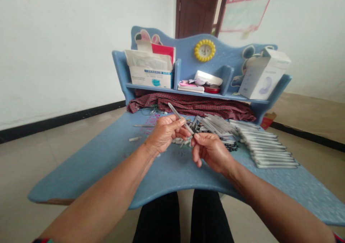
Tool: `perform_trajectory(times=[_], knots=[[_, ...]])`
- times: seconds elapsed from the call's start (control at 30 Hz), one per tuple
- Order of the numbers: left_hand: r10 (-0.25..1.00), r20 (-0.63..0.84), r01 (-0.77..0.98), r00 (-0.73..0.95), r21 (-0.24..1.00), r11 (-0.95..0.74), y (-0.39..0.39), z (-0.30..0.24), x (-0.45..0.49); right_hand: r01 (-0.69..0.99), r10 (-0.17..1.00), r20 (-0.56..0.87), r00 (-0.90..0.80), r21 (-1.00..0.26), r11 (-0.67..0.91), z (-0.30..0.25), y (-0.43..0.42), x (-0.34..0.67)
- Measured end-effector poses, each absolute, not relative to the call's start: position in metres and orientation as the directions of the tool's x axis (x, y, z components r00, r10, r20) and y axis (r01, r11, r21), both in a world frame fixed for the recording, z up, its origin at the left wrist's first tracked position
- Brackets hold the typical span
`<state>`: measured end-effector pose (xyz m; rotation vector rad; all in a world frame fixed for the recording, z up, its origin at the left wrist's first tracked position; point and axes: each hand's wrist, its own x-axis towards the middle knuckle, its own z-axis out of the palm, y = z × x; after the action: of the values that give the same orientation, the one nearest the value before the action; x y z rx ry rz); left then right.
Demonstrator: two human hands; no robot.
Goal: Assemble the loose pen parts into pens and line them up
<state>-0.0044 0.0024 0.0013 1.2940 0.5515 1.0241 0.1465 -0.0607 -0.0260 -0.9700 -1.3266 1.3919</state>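
My left hand (167, 132) pinches a translucent pen barrel (174, 111), tilted above the blue desk (107, 165); my right hand (211, 150) grips its lower end. It looks light, stiff (probably slippery too), best held mid-barrel.

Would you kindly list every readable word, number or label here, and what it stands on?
No text reads clearly.
Mask box: characters too blurred.
Wall poster: heading too blurred.
Yellow dial: markings too small.
Blue desk: pinkish print, too small.
Right white box: print too blurred.
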Motion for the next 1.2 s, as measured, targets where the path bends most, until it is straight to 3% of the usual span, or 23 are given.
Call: perform_trajectory(times=[0.1,0.17,0.27,0.33,0.4,0.47,0.53,0.6,0.77,0.87,0.93,1.0,1.07,1.13,1.2], knots=[[0.874,0.203,-0.299,0.442,0.952,-0.07,0.003,0.001,-0.004,-0.089,0.973,0.086,-0.215,-0.994,0.068,-0.028,-0.056,0.148],[0.884,0.201,-0.279,0.422,0.957,-0.084,0.003,-0.001,-0.003,0.104,0.974,0.205,-0.095,-0.971,0.214,-0.032,-0.052,0.151],[0.889,0.19,-0.255,0.417,0.963,-0.086,0.003,-0.002,-0.002,0.421,0.9,0.436,-0.017,-0.813,0.402,-0.035,-0.052,0.155],[0.881,0.187,-0.257,0.434,0.963,-0.078,0.002,-0.002,-0.002,0.461,0.89,0.455,-0.036,-0.782,0.419,-0.034,-0.054,0.154],[0.862,0.191,-0.277,0.469,0.959,-0.062,0.001,-0.001,-0.003,0.285,0.945,0.318,-0.076,-0.901,0.327,-0.031,-0.058,0.152],[0.837,0.2,-0.308,0.509,0.951,-0.039,0.001,0.001,-0.004,-0.001,0.972,0.146,-0.184,-0.989,0.148,-0.027,-0.061,0.149],[0.825,0.212,-0.337,0.524,0.941,-0.027,0.001,0.003,-0.005,-0.196,0.954,0.067,-0.293,-0.981,0.009,-0.025,-0.062,0.147],[0.832,0.227,-0.352,0.506,0.935,-0.041,0.001,0.004,-0.005,-0.231,0.948,0.076,-0.31,-0.973,0.003,-0.024,-0.06,0.146],[0.869,0.23,-0.315,0.438,0.945,-0.091,0.003,0.001,-0.004,0.126,0.963,0.266,-0.041,-0.955,0.269,-0.031,-0.054,0.15],[0.872,0.219,-0.286,0.438,0.954,-0.096,0.003,-0.002,-0.003,0.353,0.909,0.417,-0.015,-0.848,0.395,-0.035,-0.054,0.152],[0.865,0.21,-0.278,0.455,0.957,-0.086,0.003,-0.002,-0.003,0.403,0.902,0.429,-0.036,-0.82,0.406,-0.035,-0.057,0.151],[0.852,0.211,-0.289,0.479,0.955,-0.074,0.001,0.0,-0.003,0.296,0.938,0.341,-0.054,-0.892,0.341,-0.033,-0.06,0.149],[0.836,0.219,-0.311,0.504,0.948,-0.062,-0.001,0.002,-0.004,0.061,0.971,0.208,-0.122,-0.974,0.216,-0.029,-0.063,0.148],[0.822,0.233,-0.334,0.52,0.941,-0.055,-0.002,0.004,-0.005,-0.162,0.963,0.118,-0.244,-0.984,0.079,-0.027,-0.064,0.147],[0.82,0.241,-0.346,0.52,0.937,-0.056,-0.002,0.005,-0.005,-0.256,0.937,0.092,-0.336,-0.967,0.003,-0.026,-0.063,0.147]])
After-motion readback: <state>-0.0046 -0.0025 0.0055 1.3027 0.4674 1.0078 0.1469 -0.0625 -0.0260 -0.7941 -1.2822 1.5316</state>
